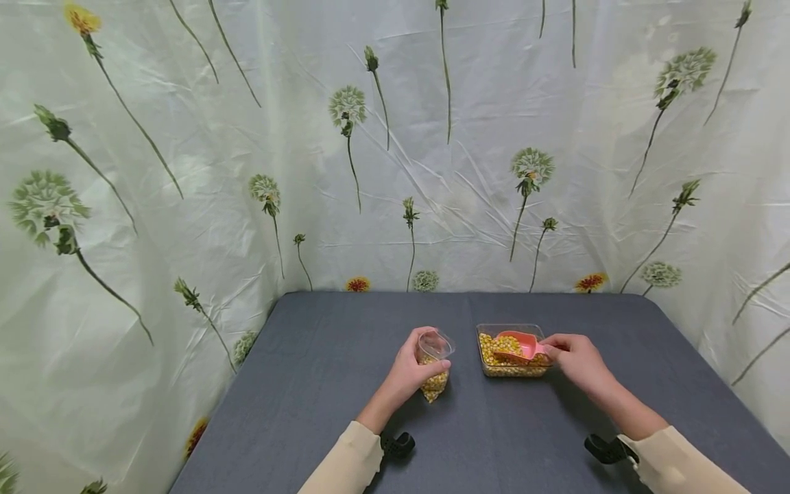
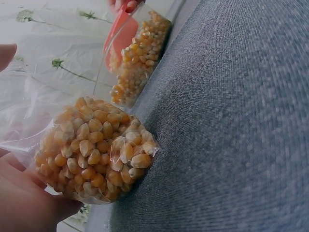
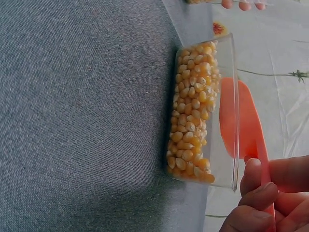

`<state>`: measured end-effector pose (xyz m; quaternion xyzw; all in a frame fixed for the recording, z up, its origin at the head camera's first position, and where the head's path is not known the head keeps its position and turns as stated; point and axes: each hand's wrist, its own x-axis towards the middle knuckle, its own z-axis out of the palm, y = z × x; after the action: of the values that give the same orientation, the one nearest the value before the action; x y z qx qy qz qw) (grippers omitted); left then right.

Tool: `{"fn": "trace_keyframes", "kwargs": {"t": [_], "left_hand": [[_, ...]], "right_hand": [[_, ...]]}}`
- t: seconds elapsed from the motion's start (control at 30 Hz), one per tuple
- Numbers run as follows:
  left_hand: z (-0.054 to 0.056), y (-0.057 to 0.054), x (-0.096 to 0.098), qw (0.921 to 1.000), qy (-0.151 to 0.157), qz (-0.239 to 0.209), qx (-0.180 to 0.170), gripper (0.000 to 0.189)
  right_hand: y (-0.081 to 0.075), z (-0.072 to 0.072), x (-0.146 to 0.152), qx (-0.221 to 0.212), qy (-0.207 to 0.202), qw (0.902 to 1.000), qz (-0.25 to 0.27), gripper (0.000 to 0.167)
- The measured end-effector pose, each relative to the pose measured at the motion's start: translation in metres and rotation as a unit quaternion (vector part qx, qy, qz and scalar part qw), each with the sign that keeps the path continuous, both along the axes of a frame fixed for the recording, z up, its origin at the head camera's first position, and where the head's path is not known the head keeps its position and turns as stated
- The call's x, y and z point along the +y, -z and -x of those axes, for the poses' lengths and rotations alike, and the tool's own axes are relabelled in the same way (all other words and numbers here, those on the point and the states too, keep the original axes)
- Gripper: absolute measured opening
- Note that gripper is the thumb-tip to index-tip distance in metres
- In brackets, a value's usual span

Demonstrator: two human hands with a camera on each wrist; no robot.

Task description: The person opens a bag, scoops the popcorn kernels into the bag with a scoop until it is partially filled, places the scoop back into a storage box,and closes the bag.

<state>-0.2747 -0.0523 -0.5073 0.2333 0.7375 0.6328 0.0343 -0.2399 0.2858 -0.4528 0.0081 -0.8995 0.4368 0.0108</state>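
My left hand [image 1: 412, 370] holds a clear plastic bag [image 2: 96, 150] partly filled with yellow corn kernels. The bag's mouth stands wide and round at the top, and its bottom is at or just above the table. To its right sits a clear rectangular container [image 3: 235, 116] of corn kernels [image 3: 190, 116]. In my right hand [image 1: 577, 357] is the handle of a pink scoop [image 3: 241, 118], pinched between thumb and fingers. The scoop's bowl is over the kernels inside the container, and kernels lie in it in the head view.
A dark grey cloth [image 1: 333, 357] covers the table. Behind and beside it hangs a pale curtain [image 1: 395, 165] printed with dandelions. Black straps with cameras are on both wrists, the left camera [image 1: 398, 446] close over the table.
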Motion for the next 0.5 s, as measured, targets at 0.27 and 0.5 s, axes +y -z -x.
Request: {"fn": "trace_keyframes", "kwargs": {"t": [0.27, 0.5], "left_hand": [[-0.0013, -0.0018, -0.0004, 1.0000, 0.004, -0.005, -0.003, 0.060], [-0.0003, 0.0002, 0.0005, 1.0000, -0.002, -0.008, 0.001, 0.063]], "right_hand": [[0.0013, -0.0023, 0.0016, -0.009, 0.015, 0.9996, 0.021, 0.022], [0.0054, -0.0033, 0.0016, -0.014, 0.028, 0.9986, 0.042, 0.023]]}}
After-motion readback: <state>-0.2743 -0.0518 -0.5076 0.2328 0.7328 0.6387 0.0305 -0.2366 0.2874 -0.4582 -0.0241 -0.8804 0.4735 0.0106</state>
